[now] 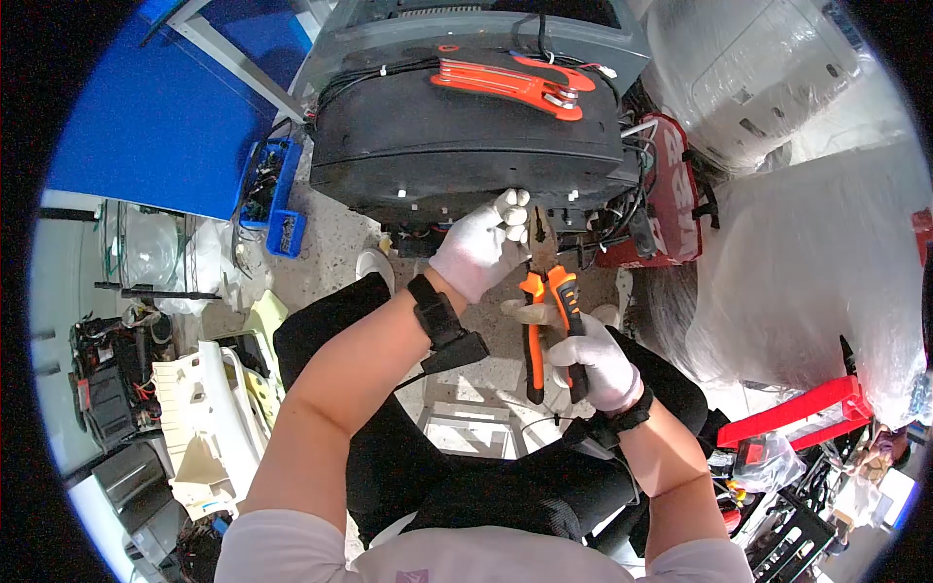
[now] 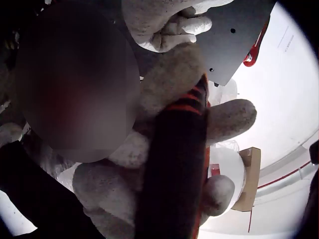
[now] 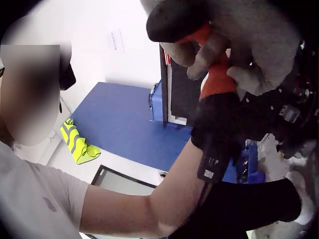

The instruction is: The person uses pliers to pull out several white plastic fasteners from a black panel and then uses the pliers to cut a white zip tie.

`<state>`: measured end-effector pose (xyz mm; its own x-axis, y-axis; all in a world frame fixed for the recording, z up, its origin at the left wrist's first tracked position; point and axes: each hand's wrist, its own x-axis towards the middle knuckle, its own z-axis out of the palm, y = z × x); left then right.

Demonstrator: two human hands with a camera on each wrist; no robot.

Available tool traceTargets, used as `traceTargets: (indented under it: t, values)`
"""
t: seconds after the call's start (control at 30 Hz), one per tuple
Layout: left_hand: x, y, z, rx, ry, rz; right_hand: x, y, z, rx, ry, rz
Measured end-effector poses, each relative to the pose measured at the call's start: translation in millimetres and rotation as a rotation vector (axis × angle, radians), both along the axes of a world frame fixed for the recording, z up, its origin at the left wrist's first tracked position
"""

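In the head view my gloved right hand (image 1: pixel 598 364) grips combination pliers (image 1: pixel 580 350) with orange and black handles. Their metal jaws point up toward the lower edge of a black metal housing (image 1: pixel 466 136). My gloved left hand (image 1: pixel 481 248) is just left of the jaws, fingers curled and fingertips close to that edge; I cannot tell whether they pinch something small. In the left wrist view the handle (image 2: pixel 174 169) looms large among the right hand's fingers, with the curled left hand (image 2: pixel 159 25) above. The right wrist view shows the right hand (image 3: pixel 264 45) around the handle.
An orange folding hex key set (image 1: pixel 510 85) lies on the housing. Black cables (image 1: pixel 637 189) hang at its right side. Blue bins (image 1: pixel 277 189) stand at left, a red case (image 1: pixel 671 185) and plastic-wrapped goods (image 1: pixel 807 253) at right. My knees are just below the work.
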<state>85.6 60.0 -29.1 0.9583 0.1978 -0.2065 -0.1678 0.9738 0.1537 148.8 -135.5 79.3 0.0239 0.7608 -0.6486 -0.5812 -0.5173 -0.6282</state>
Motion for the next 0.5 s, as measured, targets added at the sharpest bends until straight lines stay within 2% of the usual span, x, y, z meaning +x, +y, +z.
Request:
traceTargets:
  t: [0.07,0.17,0.23,0.27,0.33,0.37,0.43,0.5]
  values:
    - [-2,-2,2,-0.056,-0.023,0.024,-1,1,0,0.098,-0.005,-0.088]
    - [-3,-7,17,0.052,0.011,0.003,-2,-1,-8,0.206,-0.019,-0.128]
    - [1,-16,37,0.178,0.415,0.178,-1,-3,-13,0.205,-0.042,-0.111]
    - [0,-17,42,0.177,0.416,0.178,-1,-3,-14,0.205,-0.065,-0.093]
    - [1,-18,47,0.494,0.605,0.241,0,-4,-12,0.156,-0.058,-0.078]
    - [2,-18,48,0.494,0.605,0.241,0,-5,-10,0.106,-0.050,-0.064]
    - [6,-19,48,0.678,0.627,0.294,-1,-3,-11,0.135,-0.114,-0.069]
    - [4,-17,44,0.697,0.634,0.262,-3,-1,-11,0.162,-0.176,-0.075]
